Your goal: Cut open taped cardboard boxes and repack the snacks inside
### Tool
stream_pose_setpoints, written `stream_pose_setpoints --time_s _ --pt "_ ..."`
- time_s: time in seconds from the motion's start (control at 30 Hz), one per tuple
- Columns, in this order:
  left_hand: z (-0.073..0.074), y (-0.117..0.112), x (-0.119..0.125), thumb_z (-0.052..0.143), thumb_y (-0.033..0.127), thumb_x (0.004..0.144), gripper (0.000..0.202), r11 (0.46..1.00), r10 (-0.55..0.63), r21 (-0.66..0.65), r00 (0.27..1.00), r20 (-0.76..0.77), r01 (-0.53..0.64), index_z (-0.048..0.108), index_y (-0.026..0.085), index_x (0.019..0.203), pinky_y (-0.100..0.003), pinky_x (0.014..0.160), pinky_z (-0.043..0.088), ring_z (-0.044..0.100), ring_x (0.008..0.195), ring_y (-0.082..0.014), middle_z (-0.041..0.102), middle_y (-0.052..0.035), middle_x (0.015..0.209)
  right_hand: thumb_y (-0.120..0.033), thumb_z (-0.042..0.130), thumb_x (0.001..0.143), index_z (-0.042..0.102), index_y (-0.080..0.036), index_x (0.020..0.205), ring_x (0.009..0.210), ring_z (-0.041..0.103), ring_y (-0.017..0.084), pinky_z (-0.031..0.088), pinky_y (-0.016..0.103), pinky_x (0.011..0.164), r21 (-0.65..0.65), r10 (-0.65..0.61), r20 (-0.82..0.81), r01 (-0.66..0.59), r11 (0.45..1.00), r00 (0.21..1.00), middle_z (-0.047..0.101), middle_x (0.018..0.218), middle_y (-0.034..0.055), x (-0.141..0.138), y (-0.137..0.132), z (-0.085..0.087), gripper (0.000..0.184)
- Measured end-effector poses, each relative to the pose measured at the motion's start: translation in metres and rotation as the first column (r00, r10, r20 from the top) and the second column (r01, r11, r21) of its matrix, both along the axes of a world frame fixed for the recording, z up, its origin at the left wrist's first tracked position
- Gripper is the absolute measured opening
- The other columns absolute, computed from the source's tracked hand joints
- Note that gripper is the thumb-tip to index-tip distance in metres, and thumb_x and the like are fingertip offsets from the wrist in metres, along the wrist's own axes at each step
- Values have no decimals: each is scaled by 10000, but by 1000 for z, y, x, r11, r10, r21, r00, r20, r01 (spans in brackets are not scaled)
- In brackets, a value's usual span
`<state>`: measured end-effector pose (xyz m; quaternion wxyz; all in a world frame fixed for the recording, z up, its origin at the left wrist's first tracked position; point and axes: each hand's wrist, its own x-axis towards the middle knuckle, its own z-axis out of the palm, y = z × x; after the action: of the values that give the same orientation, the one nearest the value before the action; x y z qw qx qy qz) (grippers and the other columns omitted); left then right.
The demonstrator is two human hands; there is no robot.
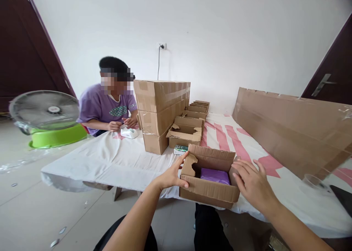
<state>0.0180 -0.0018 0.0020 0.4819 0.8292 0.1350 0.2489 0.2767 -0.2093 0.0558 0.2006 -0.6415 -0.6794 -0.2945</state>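
An open cardboard box [207,194] sits at the table's near edge, its flaps raised. Inside it lies a purple package [215,175]. My left hand [173,174] grips the box's left end, thumb at the front and fingers at the back corner. At the right end is my right hand [251,181], fingers extended and slightly apart beside the right flap; whether they touch it is hard to see. Just behind the box, a small green and white carton [180,149] is partly hidden by it.
A row of open cardboard boxes [184,130] runs back beside stacked taped cartons [151,119]. A large cardboard sheet [291,130] stands at right, near a clear plastic cup [315,183]. Across the table, a person [107,108] handles a white object [129,133]. A fan [46,109] stands left.
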Motion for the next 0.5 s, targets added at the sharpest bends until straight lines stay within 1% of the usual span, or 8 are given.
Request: stream_pose_setpoints --time_s 0.07,0.13,0.23,0.3,0.33,0.4,0.43,0.5 --pt "0 -1 2 747 750 482 1334 1000 2 -3 1000 8 -2 72 260 1523 -570 1152 194 126 1451 -379 82 -153 1597 -271 419 933 656 -200 987 1031 611 250 306 483 980 15 -38 -2 38 999 999 714 1055 81 10 -4 0 253" --pt "1 -1 3 752 743 483 1336 1000 5 6 1000 9 -5 62 265 1523 -573 1151 194 136 1447 -380 91 -153 1594 -289 433 923 666 -207 916 977 622 252 336 466 929 -10 -74 -1 74 997 997 723 996 77 17 -7 -1 248" --pt "2 -2 3 765 729 483 1344 1000 11 27 1000 -2 -11 47 273 1524 -570 1148 207 116 1450 -382 67 -148 1598 -285 405 930 664 -215 915 743 636 215 388 435 829 -174 -151 -20 145 974 988 719 764 46 21 -7 -2 269" --pt "3 -3 2 765 730 480 1352 999 20 42 1000 -11 -19 38 270 1524 -570 1144 218 99 1452 -386 53 -150 1600 -273 407 918 661 -207 956 683 622 216 418 415 761 -232 -187 -15 178 956 982 698 715 46 19 -4 0 265" --pt "3 -3 2 761 733 483 1352 998 25 50 1000 -16 -24 34 268 1524 -572 1141 222 95 1452 -388 47 -153 1600 -268 422 905 660 -198 980 741 630 236 429 416 755 -214 -178 -4 173 961 984 704 783 70 17 -2 3 259" --pt "3 -4 2 752 738 493 1346 997 31 67 999 -21 -29 27 267 1525 -580 1135 226 99 1450 -394 43 -158 1599 -249 453 886 663 -190 1012 937 615 278 443 434 809 -163 -85 23 88 983 996 689 990 117 10 5 10 253" --pt "3 -4 2 748 740 496 1344 997 32 72 999 -19 -30 24 268 1524 -581 1134 228 106 1449 -396 47 -159 1598 -238 456 889 668 -192 1015 987 601 277 445 435 839 -172 -12 28 16 985 1000 675 1046 117 5 9 14 250" --pt "3 -5 3 744 742 501 1340 997 33 73 999 -11 -32 22 268 1524 -578 1133 233 122 1444 -396 64 -160 1594 -231 435 919 680 -207 998 956 611 245 453 415 852 -267 117 -2 -114 957 993 688 1013 88 -7 20 22 258"
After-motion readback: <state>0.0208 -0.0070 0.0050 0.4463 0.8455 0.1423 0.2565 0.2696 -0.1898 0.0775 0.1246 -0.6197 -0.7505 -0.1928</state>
